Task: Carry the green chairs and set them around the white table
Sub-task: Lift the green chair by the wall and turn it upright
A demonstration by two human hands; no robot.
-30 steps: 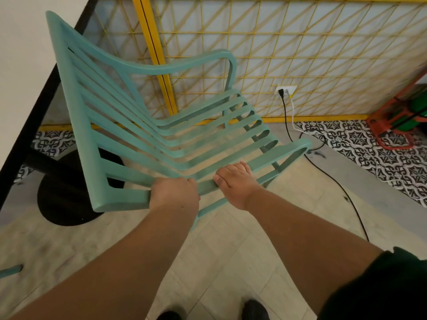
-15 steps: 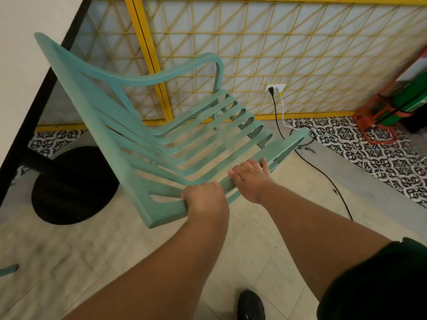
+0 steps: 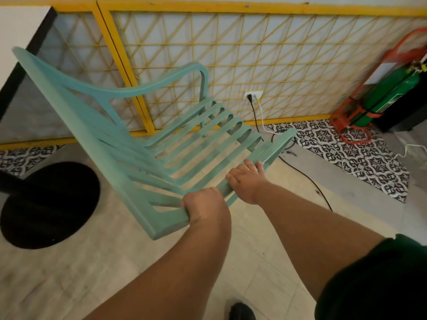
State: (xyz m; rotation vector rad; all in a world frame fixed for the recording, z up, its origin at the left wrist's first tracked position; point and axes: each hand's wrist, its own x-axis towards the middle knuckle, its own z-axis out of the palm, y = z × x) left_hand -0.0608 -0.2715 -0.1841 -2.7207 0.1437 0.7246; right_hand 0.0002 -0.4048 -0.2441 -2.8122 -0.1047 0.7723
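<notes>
1. Since a second ago, the green chair (image 3: 129, 158) has been swinging round so that its back is showing more edge-on, and both hands have been shifting to the right in the view.
2. Both forearms are reaching forward and down, the left one nearly straight and the right one angling in from the right.
3. The left hand (image 3: 203, 205) is gripping the bottom bar of the chair's back, with its knuckles facing up and its fingers wrapping underneath.
4. The right hand (image 3: 247, 179) is holding a side rail of the seat just beyond the left hand, with its fingers lying over the rail; its thumb is hiding from view.
5. The chair is hanging tilted above the floor (image 3: 92, 273), between the person and the yellow lattice panel (image 3: 288, 54).
6. The white worktop (image 3: 16, 28) is standing at the upper left, its black round base (image 3: 46, 204) lying just left of the chair.
</notes>
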